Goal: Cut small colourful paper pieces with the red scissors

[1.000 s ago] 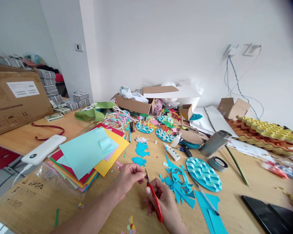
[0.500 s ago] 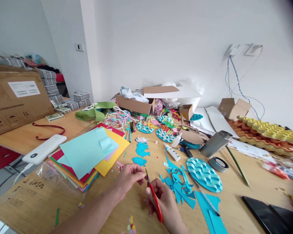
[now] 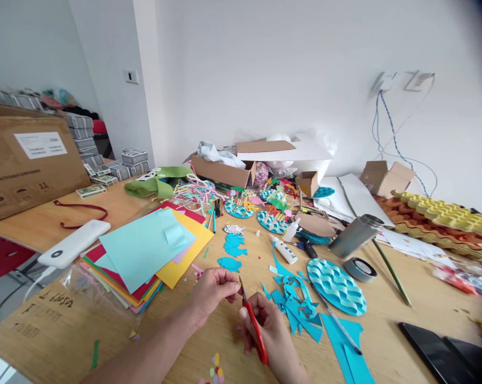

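Note:
Red-handled scissors [image 3: 257, 332] are in my right hand [image 3: 269, 326], its fingers wrapped round the handles and the blades pointing up and away. My left hand [image 3: 219, 292] is closed in a pinch beside the blade tips. A tiny yellowish bit, perhaps paper, shows at its fingertips; most of it is hidden. Just beyond the left hand lies a blue paper fish [image 3: 229, 264], with more blue fish cutouts [image 3: 235, 244] behind it. Blue paper scraps [image 3: 294, 301] lie to the right of the scissors. Small coloured paper dots [image 3: 215, 368] are on the table nearer to me.
Stacked coloured paper [image 3: 140, 250] and a white power bank [image 3: 74, 244] lie left. To the right are a wavy blue oval [image 3: 337, 287], a pen [image 3: 340, 325], tape [image 3: 360, 269], a steel flask [image 3: 355, 236] and a phone [image 3: 428, 352]. Glue bottles [image 3: 284, 250] stand mid-table.
Both hands and the scissors stay in almost the same place. The view shifts very slightly; nothing on the table has visibly moved.

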### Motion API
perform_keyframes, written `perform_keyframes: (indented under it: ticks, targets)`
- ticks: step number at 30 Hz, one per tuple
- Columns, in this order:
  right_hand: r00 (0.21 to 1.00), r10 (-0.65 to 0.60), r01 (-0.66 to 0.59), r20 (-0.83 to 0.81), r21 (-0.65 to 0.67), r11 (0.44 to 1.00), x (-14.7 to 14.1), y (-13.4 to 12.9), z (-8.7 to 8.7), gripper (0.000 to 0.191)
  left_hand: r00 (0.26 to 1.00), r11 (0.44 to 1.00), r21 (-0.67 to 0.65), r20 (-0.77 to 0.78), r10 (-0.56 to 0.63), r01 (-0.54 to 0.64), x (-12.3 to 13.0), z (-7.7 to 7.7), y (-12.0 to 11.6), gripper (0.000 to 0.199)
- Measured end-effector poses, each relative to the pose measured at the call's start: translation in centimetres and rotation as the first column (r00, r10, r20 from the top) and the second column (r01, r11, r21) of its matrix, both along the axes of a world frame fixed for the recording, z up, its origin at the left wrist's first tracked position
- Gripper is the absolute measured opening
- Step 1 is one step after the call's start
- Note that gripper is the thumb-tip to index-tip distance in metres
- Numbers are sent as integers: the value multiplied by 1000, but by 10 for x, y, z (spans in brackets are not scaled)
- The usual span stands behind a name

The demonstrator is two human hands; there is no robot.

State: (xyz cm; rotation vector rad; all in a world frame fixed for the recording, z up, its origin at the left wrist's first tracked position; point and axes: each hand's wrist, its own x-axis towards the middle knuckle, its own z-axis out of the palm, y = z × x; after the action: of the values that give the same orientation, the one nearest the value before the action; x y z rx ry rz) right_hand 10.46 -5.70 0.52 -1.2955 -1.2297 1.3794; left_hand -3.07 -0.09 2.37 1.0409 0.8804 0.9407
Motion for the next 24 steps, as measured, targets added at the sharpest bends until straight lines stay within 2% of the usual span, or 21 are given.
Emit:
perform_keyframes:
  ticks: [12,24]
  targets:
    - [999,24,-25,40,24,999,1,0,2,39,999,1000,10,-34,-4,4,0,-3,1,17]
    - [1000,4,-5,18,17,1000,2,1,-4,38,1000,1000,-16,-24,-1,0,0,0,0,15]
